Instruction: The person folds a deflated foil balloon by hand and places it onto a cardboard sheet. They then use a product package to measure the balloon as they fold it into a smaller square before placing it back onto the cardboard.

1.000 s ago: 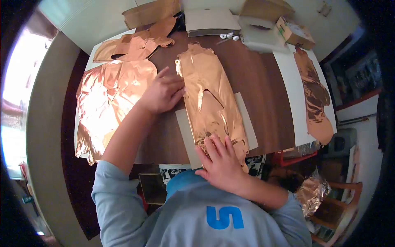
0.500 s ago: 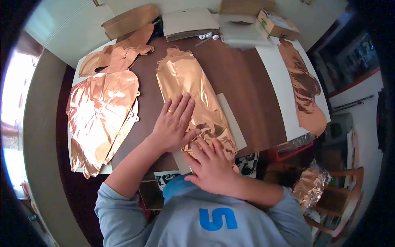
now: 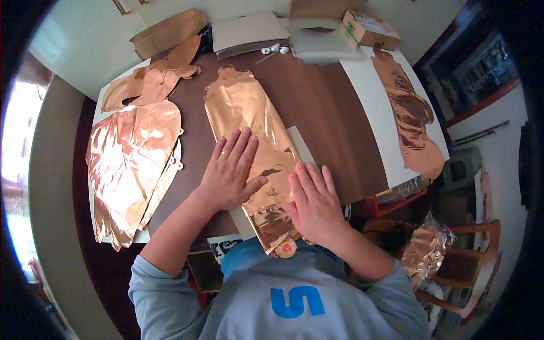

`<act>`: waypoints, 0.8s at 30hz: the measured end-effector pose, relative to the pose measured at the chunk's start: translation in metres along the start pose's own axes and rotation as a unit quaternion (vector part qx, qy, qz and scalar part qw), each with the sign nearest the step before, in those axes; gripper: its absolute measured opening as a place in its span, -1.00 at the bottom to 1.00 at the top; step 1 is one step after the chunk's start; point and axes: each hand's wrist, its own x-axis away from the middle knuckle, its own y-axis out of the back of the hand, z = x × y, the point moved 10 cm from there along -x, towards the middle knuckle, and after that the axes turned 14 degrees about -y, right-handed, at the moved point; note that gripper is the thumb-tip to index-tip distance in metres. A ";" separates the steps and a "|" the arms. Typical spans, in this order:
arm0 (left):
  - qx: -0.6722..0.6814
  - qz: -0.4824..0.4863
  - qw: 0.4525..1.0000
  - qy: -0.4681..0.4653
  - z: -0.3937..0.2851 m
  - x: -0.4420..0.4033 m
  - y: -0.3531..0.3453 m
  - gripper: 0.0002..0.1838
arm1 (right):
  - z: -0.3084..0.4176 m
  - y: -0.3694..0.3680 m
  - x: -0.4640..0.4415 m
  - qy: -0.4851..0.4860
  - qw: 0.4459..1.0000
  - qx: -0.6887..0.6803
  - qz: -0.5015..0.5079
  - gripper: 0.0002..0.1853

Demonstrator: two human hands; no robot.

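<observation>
A deflated rose-gold foil balloon (image 3: 243, 107) lies lengthwise on the brown table, its near end hanging over the front edge with a small reddish mark on its tip. My left hand (image 3: 229, 170), a ring on one finger, rests flat on the balloon's left side, fingers stretched out. On the right edge of the same balloon lies my right hand (image 3: 313, 201), also flat with its fingers spread. A pale card (image 3: 303, 148) sticks out from beneath the foil on the right. The foil under both palms is hidden.
More flat foil balloons (image 3: 136, 153) lie at the left. Another long foil piece (image 3: 408, 116) rests on a white sheet (image 3: 362, 93) at the right. Cardboard (image 3: 249, 31) and a small box (image 3: 371, 28) stand at the back. A wooden chair (image 3: 476, 266) holds crumpled foil (image 3: 425, 249).
My right hand has moved right and up, from the balloon's near middle to its right edge, uncovering the foil's near end. My left hand stays on about the same spot. The view has shifted slightly.
</observation>
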 end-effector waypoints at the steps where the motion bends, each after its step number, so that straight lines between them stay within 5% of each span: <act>1: 0.002 -0.004 1.000 -0.003 0.000 0.000 0.000 -0.08 | 0.001 0.001 -0.002 0.005 1.000 -0.004 -0.005 -0.27; 9: 0.006 -0.001 1.000 -0.006 -0.001 -0.003 0.002 -0.10 | 0.009 -0.004 -0.013 0.058 0.998 -0.002 -0.014 -0.27; 13: 0.005 0.009 1.000 -0.003 -0.001 -0.002 0.001 -0.11 | -0.015 -0.001 -0.015 -0.022 0.999 0.024 -0.006 -0.25; 17: 0.003 -0.004 1.000 -0.009 -0.001 -0.002 0.002 -0.10 | 0.025 -0.002 -0.010 0.084 0.993 -0.073 0.046 -0.22; 24: 0.006 -0.005 1.000 -0.009 -0.002 -0.001 0.002 -0.08 | 0.021 -0.014 -0.008 0.075 0.991 -0.098 0.041 -0.21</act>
